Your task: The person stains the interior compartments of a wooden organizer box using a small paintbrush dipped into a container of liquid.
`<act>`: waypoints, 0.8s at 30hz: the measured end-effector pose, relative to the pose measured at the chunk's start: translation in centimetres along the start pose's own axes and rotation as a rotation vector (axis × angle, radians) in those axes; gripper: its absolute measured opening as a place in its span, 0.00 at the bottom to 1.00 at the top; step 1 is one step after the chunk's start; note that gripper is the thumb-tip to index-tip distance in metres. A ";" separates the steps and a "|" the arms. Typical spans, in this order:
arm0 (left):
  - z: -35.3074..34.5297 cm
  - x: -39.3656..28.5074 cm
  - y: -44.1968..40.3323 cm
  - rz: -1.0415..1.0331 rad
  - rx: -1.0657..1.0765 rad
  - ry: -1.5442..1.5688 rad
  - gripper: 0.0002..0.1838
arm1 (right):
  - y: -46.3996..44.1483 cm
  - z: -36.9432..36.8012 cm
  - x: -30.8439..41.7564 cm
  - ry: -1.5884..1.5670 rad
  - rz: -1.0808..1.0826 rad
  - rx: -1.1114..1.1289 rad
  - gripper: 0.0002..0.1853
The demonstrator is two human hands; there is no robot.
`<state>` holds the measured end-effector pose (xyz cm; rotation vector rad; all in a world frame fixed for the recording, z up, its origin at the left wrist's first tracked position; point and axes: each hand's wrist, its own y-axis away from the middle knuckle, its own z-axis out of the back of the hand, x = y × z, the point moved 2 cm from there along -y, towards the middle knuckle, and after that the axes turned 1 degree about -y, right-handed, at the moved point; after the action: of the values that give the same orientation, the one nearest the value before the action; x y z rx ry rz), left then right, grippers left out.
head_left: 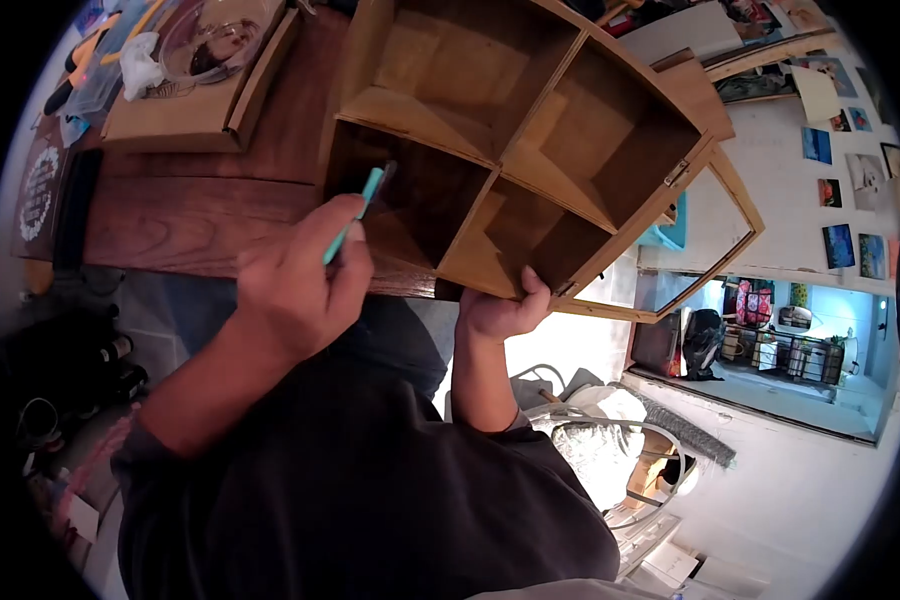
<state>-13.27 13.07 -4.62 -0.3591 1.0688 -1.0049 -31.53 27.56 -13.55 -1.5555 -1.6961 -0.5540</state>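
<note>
Wooden cabinet (498, 170) at twelve o'clock. Your left hand (300, 270) pinches a teal-handled tool (372, 186), fingers curled tight; right hand (500, 312) grips the near edge, thumb over, fingers hidden. Slack there could let it slip, swinging the two-o'clock door (737, 185).

the left hand (298, 272) holds a thin turquoise tool (372, 187), its tip at the lower-left compartment (435, 205) of the wooden box (496, 166); the right hand (500, 312) grips this box at its near edge.
</note>
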 end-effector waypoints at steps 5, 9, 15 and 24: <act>0.1 -0.8 0.4 0.142 0.063 0.305 0.15 | -0.1 0.2 -0.2 -0.003 0.008 -0.004 0.30; -1.8 -0.2 -0.1 0.254 0.097 0.398 0.14 | 0.0 -0.3 0.0 -0.016 0.014 0.005 0.30; -0.2 -0.4 -0.3 0.086 -0.008 0.267 0.13 | 0.0 -0.1 0.0 -0.005 0.027 -0.009 0.30; -1.1 -0.3 -0.6 -0.015 0.068 0.103 0.17 | 0.0 0.0 0.0 -0.018 -0.015 -0.008 0.30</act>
<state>-14.58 13.19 -4.59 -0.2626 1.1229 -1.0795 -31.54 27.59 -13.54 -1.5585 -1.7219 -0.5564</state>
